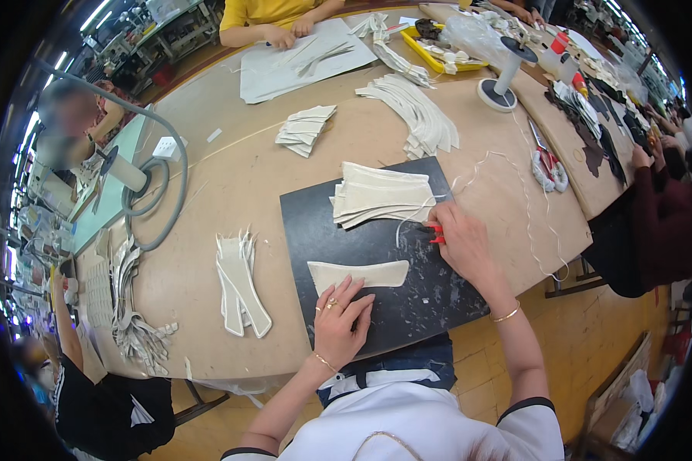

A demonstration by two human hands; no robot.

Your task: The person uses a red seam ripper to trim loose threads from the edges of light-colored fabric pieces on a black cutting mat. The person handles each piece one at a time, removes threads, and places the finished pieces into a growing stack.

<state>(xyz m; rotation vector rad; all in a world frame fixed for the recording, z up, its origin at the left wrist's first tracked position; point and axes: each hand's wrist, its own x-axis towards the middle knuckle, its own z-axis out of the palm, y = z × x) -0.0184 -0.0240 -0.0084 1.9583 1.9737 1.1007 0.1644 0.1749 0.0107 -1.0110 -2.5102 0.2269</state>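
On a black board (300,230) lies a curved cream fabric piece (377,274), with the fingertips of my left hand (341,319) stretched out flat over its lower left part. My right hand (463,240) is closed around a small red tool (436,233); its working end is hidden, so I cannot tell its exact kind. A thin white cord (401,227) runs beside these fingers, along the right end of a stack of cream pieces (380,192). That stack rests on the upper part of the board.
Bundles of cream pieces (242,284) lie left of the board, with more (411,115) beyond it. Red-handled scissors (547,165) and a white thread spool (497,94) are at the right. Across the table, another person's hands (288,34) work over white sheets (265,81).
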